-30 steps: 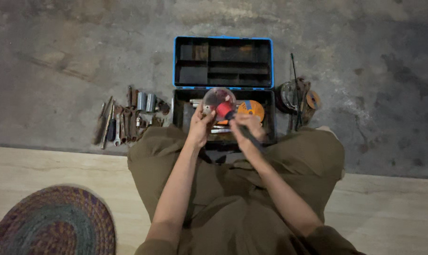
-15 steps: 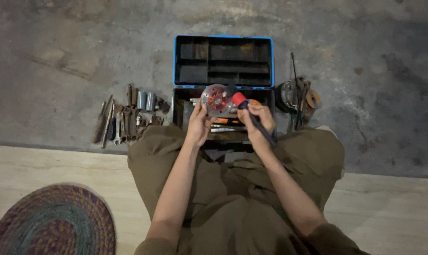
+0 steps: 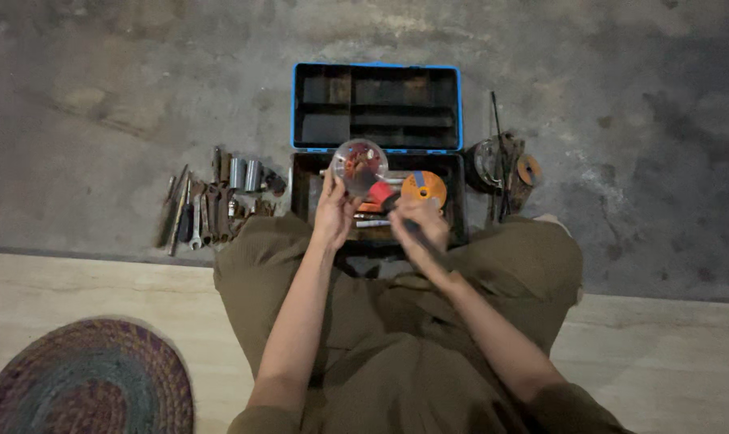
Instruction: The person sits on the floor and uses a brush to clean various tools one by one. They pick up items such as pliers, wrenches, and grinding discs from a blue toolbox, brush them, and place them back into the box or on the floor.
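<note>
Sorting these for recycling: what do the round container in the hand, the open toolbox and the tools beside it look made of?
The round container looks like clear plastic: see-through, glossy. The toolbox seems to be matte black plastic with a blue rim. The tools look like dull grey metal, though they are too small to be sure.

An open black toolbox (image 3: 376, 104) with blue rim stands at upper centre. A round clear container (image 3: 359, 165) with reddish contents is just below its lid.

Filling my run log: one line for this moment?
left hand: holds clear round container | right hand: holds red-handled tool | toolbox: open
</note>
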